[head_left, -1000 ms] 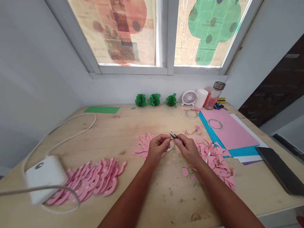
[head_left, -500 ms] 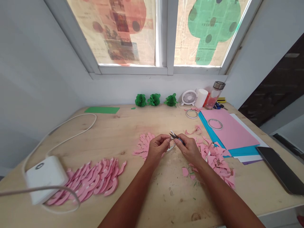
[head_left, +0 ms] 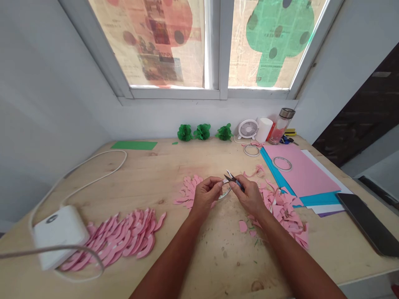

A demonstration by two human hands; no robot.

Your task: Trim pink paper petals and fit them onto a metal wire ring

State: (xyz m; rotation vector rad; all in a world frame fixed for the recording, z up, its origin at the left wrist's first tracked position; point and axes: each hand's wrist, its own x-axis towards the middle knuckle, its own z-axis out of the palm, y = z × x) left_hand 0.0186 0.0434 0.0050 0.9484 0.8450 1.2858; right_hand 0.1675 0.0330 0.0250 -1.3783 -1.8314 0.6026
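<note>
My left hand (head_left: 208, 192) pinches the end of a narrow white strip of tape (head_left: 225, 181), and a tape roll (head_left: 225, 193) hangs or rests just below the fingers. My right hand (head_left: 248, 193) is closed around small dark scissors (head_left: 231, 178), whose blades point left and stand apart near the strip. Beside my left hand lies a bunch of pink cut paper pieces (head_left: 186, 192). A heap of pink scraps (head_left: 283, 209) lies by my right forearm. Overlapping wavy pink strips with white patches (head_left: 131, 234) are spread at the left.
A white power box (head_left: 60, 236) with a cable sits at the left. Green paper ornaments (head_left: 202, 131), a fan (head_left: 248, 129) and a bottle (head_left: 281, 126) stand at the back. Pink sheets (head_left: 311, 174), a tape ring (head_left: 282, 163) and a phone (head_left: 369, 224) lie right.
The scissors have shifted slightly right, and their blades are wider apart. More of the white strip shows between my hands.
</note>
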